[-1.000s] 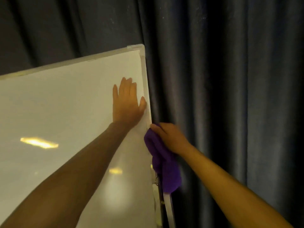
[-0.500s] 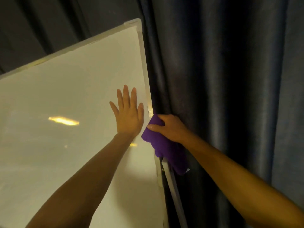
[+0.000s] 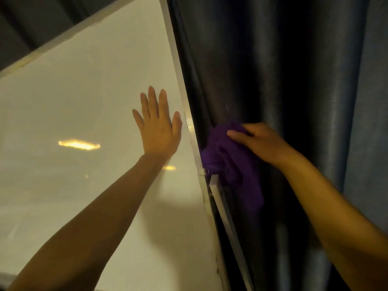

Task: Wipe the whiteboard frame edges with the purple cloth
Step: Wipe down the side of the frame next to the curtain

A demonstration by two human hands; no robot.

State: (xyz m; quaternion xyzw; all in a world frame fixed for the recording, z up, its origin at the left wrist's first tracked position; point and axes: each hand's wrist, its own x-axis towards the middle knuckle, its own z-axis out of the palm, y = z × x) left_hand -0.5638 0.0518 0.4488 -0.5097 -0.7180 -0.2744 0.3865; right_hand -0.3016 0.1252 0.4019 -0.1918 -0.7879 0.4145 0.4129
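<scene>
A large whiteboard (image 3: 73, 106) fills the left of the view, tilted, with a pale metal frame. Its right frame edge (image 3: 190, 122) runs down the middle. My left hand (image 3: 158, 124) lies flat on the board face, fingers spread, just left of that edge. My right hand (image 3: 257, 141) presses a bunched purple cloth (image 3: 228, 160) against the outer side of the right frame edge, behind the board. Part of the cloth hangs down below my hand.
Dark blue curtains (image 3: 294, 70) hang right behind and beside the board, close to my right hand. A metal stand leg (image 3: 228, 227) runs down along the board's right side. Ceiling lights reflect on the board face.
The view has moved closer and the board sits higher in frame. My right hand has shifted with the cloth from the front of the right edge to its outer side. My left hand stays flat on the board.
</scene>
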